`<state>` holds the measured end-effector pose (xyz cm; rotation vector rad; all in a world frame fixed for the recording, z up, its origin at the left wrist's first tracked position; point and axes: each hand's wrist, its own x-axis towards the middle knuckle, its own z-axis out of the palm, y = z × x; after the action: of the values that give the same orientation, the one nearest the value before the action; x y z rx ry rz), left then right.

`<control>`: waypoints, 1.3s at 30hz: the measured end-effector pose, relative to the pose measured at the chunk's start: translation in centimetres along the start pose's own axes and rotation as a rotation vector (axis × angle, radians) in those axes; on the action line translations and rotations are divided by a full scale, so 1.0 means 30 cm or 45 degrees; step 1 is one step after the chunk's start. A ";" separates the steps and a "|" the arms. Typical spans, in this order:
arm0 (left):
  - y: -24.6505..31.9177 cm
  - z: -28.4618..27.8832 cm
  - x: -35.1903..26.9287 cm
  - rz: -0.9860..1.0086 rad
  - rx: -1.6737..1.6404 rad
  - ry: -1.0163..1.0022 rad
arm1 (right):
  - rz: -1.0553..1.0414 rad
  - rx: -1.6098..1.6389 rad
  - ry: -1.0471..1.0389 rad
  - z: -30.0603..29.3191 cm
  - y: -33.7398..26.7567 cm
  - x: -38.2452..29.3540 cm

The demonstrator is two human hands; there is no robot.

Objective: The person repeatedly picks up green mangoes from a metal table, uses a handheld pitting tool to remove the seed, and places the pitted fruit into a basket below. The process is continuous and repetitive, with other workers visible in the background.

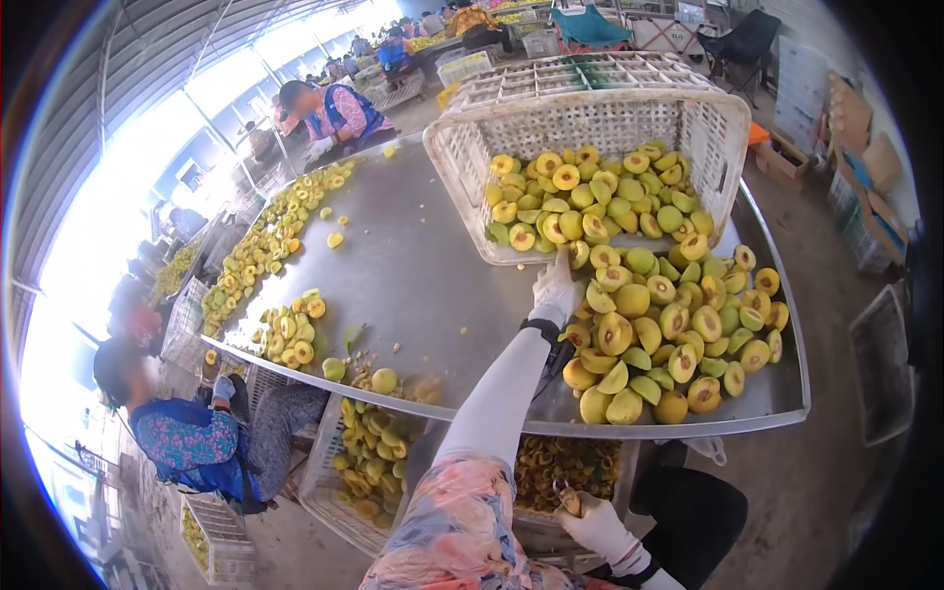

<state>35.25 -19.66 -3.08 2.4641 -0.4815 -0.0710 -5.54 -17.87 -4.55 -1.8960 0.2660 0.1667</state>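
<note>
Wearing a white glove, my left hand (557,287) reaches over the metal table (420,287) to the lower edge of a tipped white plastic crate (487,247). Its fingertips are at a halved yellow-green fruit (579,254); whether they grip it cannot be told. A large heap of halved fruit (675,321) lies right of that hand, and more halves fill the crate's lower side. Below the table edge, my gloved right hand (596,525) is closed on a small tool with a wooden handle (569,501) and a metal loop, over a crate of fruit pits and scraps (568,464).
A metal rim (664,430) edges the table. Below it stands a crate of fruit (369,464). More halves (265,243) line the table's left side. One co-worker (199,435) sits at the left; another (335,118) works at the far corner.
</note>
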 end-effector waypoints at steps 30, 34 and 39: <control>-0.294 -0.461 -0.687 -0.096 -0.169 0.063 | -0.208 -0.030 0.400 0.021 0.016 -0.121; -0.248 -0.469 -0.888 0.406 -0.863 0.114 | -0.012 -0.035 0.443 -0.046 -0.037 -0.181; -0.109 -0.398 -1.163 0.252 -0.811 0.339 | -0.540 -0.410 0.396 0.036 -0.186 -0.206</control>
<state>5.74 1.98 2.43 1.7626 -0.4902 0.1610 -10.01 -14.44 1.67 -2.2503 0.0396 -0.3963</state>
